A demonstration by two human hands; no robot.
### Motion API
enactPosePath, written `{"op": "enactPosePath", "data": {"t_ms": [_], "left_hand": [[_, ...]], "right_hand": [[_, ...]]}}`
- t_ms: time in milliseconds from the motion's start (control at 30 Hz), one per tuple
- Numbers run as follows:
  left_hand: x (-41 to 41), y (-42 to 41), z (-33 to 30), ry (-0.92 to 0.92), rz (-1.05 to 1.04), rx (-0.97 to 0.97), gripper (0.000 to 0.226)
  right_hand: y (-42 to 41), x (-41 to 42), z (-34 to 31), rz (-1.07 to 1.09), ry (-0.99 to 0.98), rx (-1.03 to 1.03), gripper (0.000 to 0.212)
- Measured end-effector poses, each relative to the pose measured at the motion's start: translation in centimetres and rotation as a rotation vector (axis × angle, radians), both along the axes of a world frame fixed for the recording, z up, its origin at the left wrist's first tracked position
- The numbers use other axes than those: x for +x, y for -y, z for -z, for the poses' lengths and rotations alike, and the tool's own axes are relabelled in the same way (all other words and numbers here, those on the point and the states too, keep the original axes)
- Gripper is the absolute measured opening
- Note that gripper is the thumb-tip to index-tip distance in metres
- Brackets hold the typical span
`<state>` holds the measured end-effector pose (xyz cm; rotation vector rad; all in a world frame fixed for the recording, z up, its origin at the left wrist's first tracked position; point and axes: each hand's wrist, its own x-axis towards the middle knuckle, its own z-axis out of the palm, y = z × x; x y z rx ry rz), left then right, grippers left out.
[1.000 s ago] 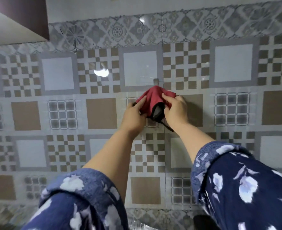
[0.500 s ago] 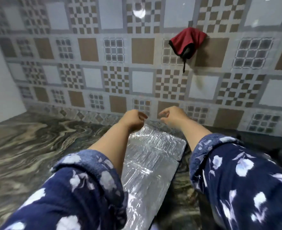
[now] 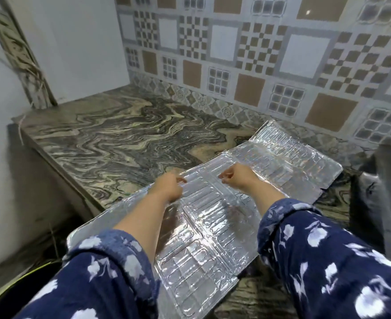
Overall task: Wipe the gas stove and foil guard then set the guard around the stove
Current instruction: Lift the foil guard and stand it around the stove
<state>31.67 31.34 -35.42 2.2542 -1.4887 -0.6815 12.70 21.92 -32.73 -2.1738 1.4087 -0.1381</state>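
Note:
The silver foil guard lies unfolded and flat on the marble counter, its near end hanging over the counter's front edge towards me. My left hand pinches the guard's far edge with curled fingers. A little to the right, my right hand is closed on the same edge. A dark blurred body at the right edge looks like the gas stove; most of it is out of frame.
The patterned tiled wall runs behind the counter and a white wall closes its left end. The counter drops off at its left edge. A dark, yellow-rimmed object sits low at the bottom left.
Both hands let go of the red cloth, which stayed hanging on the wall, and came down to the foil guard's far edge. My view swung down and left onto the counter.

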Motion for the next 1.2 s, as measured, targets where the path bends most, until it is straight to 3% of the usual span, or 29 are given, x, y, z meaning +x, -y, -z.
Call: {"op": "enactPosePath", "data": {"t_ms": [100,367,533,667,767,967,1200], "left_hand": [[1.6,-0.7,1.9,0.077,-0.095,-0.005,0.025],[2.6,1.0,4.2,0.141,-0.198,-0.034,0.036],[3.5,2.0,5.3,0.159,-0.256,-0.044,0.044],[4.1,2.5,5.2,0.143,-0.232,-0.012,0.047],[4.3,2.7,5.0,0.160,-0.220,0.011,0.046],[5.6,2.8,2.6,-0.111,-0.268,-0.127,0.033],[8.3,1.9,-3.6,-0.035,-0.264,-0.226,0.027]], "right_hand": [[0.9,1.8,2.2,-0.052,-0.009,0.015,0.024],[6.5,6.9,5.4,-0.216,-0.084,-0.114,0.029],[10.4,9.0,6.8,-0.357,-0.233,-0.211,0.028],[11.3,9.6,6.9,-0.373,-0.150,-0.277,0.013],[11.4,9.8,6.2,-0.401,-0.087,-0.209,0.007],[11.3,9.7,3.1,-0.333,-0.018,-0.138,0.004],[10.6,10.5,-2.1,-0.373,0.143,-0.163,0.010]]}}
